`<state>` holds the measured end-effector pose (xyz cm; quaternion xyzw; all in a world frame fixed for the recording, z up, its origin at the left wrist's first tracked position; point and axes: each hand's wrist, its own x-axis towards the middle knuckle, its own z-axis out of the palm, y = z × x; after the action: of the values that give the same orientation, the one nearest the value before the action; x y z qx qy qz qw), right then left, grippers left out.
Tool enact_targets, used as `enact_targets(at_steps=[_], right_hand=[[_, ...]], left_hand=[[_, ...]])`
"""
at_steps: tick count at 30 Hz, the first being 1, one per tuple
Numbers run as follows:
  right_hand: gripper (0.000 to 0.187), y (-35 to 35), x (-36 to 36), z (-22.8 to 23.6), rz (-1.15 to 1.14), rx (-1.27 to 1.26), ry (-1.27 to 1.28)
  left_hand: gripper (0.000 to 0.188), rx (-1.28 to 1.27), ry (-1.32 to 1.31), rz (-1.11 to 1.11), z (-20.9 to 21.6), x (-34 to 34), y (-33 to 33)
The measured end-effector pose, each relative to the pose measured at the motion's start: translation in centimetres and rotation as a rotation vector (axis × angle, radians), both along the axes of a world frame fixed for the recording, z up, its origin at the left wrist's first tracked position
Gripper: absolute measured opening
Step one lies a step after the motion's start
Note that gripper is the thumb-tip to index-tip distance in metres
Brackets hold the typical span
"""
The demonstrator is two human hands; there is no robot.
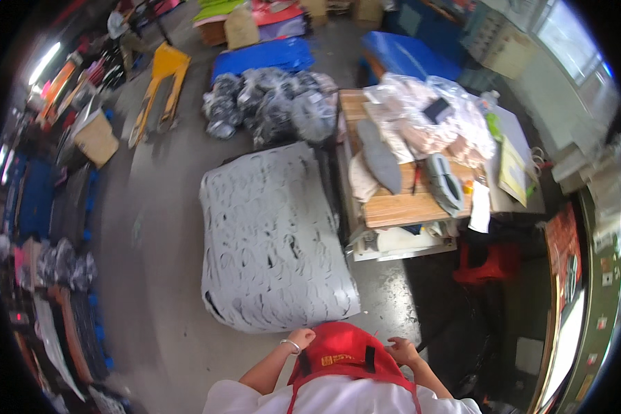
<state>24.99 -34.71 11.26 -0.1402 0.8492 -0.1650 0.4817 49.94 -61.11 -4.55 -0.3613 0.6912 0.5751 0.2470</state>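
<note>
My left hand (301, 338), with a bracelet at the wrist, is at the left edge of the red apron (338, 348). Its fingers are curled in, and whatever they may hold is too small to make out. On the other side of the apron my right hand (401, 350) is raised with its fingers partly bent and apart, nothing visible in them. Just ahead of both hands lies a large grey stack of sheets (269, 234), its top covered with rows of curved cuts and dark gaps. Its near edge is rounded and close to my left hand.
Right of the stack, a wooden-topped table (393, 207) bears a grey shoe (446, 185), a grey sole-shaped piece (378, 155) and plastic-wrapped pale goods (421, 117). Dark bagged bundles (269, 103) lie beyond the stack. A red stool (486, 262) and yellow pallet truck (162, 86) stand farther off.
</note>
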Motion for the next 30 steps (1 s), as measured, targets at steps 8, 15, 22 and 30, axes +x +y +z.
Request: enact_targets(at_steps=[8,15,22,30], right_hand=[[0.043,10.4,3.2,-1.5,-0.294,-0.212,0.065],[0.050,24.4,6.9,0.0,-0.270,-0.035,-0.022],[0.050,27.9,2.8,0.8,-0.412,-0.109,0.251],[0.053,26.8,-10.5,2.2,-0.500,-0.263,0.183]], left_hand=[[0.019,-0.546,0.159,-0.049,1.3,-9.2,0.2],[0.016,-0.102,0.096,-0.169,3.1,-15.3,15.3],[0.034,-0.201,0.251,-0.201,9.4,-31.6,20.0],[0.051,-0.667,0.754,0.064,13.1,-57.4,13.7]])
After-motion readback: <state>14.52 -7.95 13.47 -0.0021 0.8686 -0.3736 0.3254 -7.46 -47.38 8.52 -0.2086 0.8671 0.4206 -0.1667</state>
